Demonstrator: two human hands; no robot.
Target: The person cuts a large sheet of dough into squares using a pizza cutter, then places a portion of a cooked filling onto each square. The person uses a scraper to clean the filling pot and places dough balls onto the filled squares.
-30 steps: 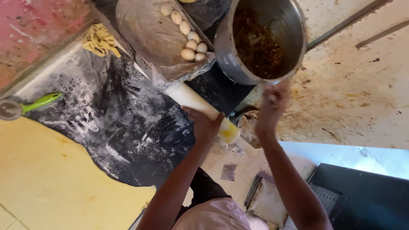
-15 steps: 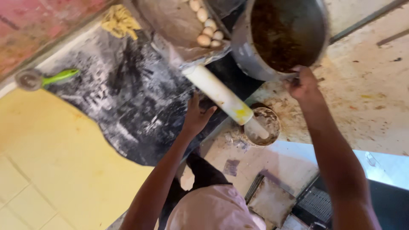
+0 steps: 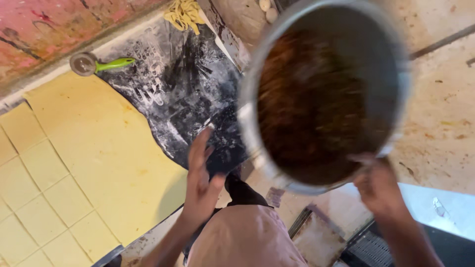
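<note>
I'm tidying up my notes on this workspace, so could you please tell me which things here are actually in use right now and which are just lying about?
In use:
- metal pot of dark brown filling, gripped at its rim by the right hand
- left hand, open, holding nothing, over the floured black mat

Lying about:
- green-handled wheel cutter
- yellow dough sheet, partly cut into squares
- heap of dough strips
- dough balls

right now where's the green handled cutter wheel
In the head view it lies at upper left: the cutter wheel rests where the yellow dough sheet meets the floured black mat, far from both hands.
</note>
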